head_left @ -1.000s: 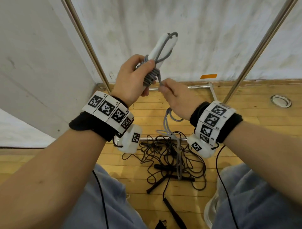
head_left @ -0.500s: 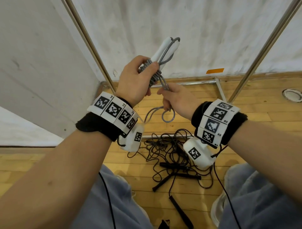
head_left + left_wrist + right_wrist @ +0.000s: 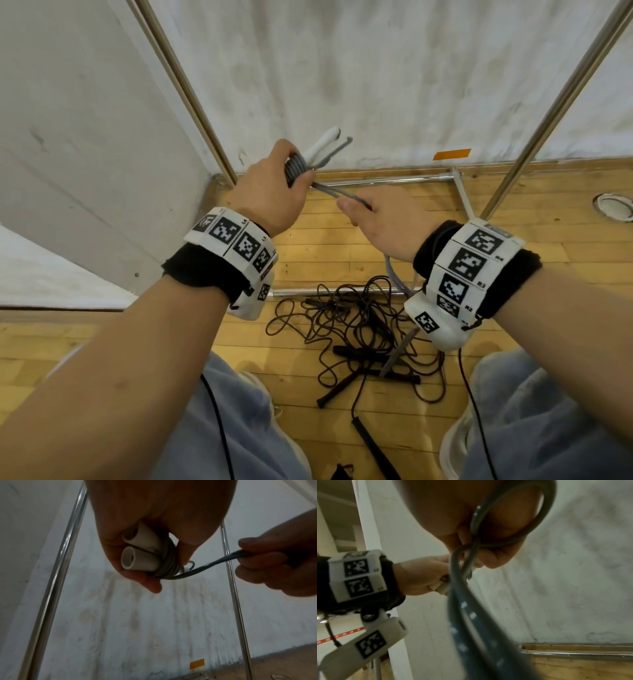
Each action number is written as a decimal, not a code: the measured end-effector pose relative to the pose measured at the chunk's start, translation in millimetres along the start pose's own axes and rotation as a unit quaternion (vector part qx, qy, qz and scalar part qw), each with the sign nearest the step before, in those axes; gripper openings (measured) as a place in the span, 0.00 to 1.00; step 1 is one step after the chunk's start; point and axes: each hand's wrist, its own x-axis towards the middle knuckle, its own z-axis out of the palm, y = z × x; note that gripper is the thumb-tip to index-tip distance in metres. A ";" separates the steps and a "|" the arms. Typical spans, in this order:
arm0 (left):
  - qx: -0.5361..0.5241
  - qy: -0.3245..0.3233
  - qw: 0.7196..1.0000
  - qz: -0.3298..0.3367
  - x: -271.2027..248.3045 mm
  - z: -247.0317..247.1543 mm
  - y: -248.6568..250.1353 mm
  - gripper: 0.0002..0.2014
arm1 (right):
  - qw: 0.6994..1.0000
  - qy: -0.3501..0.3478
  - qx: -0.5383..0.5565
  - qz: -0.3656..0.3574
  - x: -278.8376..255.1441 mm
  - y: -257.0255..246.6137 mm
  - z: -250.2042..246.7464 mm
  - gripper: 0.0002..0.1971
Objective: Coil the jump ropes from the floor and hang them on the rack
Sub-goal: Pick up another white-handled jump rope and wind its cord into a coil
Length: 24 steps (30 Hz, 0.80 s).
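The left hand [image 3: 270,192] grips two white handles [image 3: 137,555] wound with the grey jump rope [image 3: 296,166], held up before the rack [image 3: 534,137]. The right hand [image 3: 380,222] pinches the doubled rope. Black ropes [image 3: 356,329] lie tangled on the floor [image 3: 513,205].

Your forearms are bare, and each wrist wears a black fabric band [image 3: 202,274] with a ring of white square tiles [image 3: 236,240] strapped over it, every tile printed with a black-and-white square code and a small label. The right wrist carries the same band [image 3: 513,277] and tiles [image 3: 469,263]. Under each wrist hangs a rounded white camera housing [image 3: 435,325] bearing one more code; the left one [image 3: 253,301] matches it. A thin black cable [image 3: 474,404] drops from the right housing, another [image 3: 219,425] runs over your left leg. You wear light blue jeans [image 3: 236,431] and pale shoes [image 3: 452,442]
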 end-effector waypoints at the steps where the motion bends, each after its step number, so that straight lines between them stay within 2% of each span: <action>1: 0.026 -0.012 1.000 0.006 -1.1 1.7 -0.2 0.14 | 1.000 -0.003 -0.008 0.000 0.2 -0.1 -2.7 0.22; 7: 0.120 -0.130 0.984 0.019 -5.7 6.0 3.5 0.12 | 0.999 0.028 0.021 -0.016 -0.7 2.9 -20.7 0.15; 13: 0.136 -0.223 0.963 0.073 -17.7 17.7 22.7 0.11 | 0.997 0.042 -0.053 -0.027 6.4 7.0 -28.5 0.17; 16: 0.126 -0.221 0.961 0.108 -21.6 19.2 31.1 0.12 | 0.992 0.081 -0.086 -0.040 8.4 11.3 -36.4 0.18; 21: 0.093 -0.203 0.965 0.139 -25.0 19.6 42.9 0.20 | 0.989 0.110 -0.093 -0.041 9.3 10.1 -44.0 0.18; 24: 0.074 -0.182 0.969 0.148 -27.4 19.7 47.0 0.16 | 0.987 0.115 -0.108 -0.040 10.0 10.2 -44.4 0.20</action>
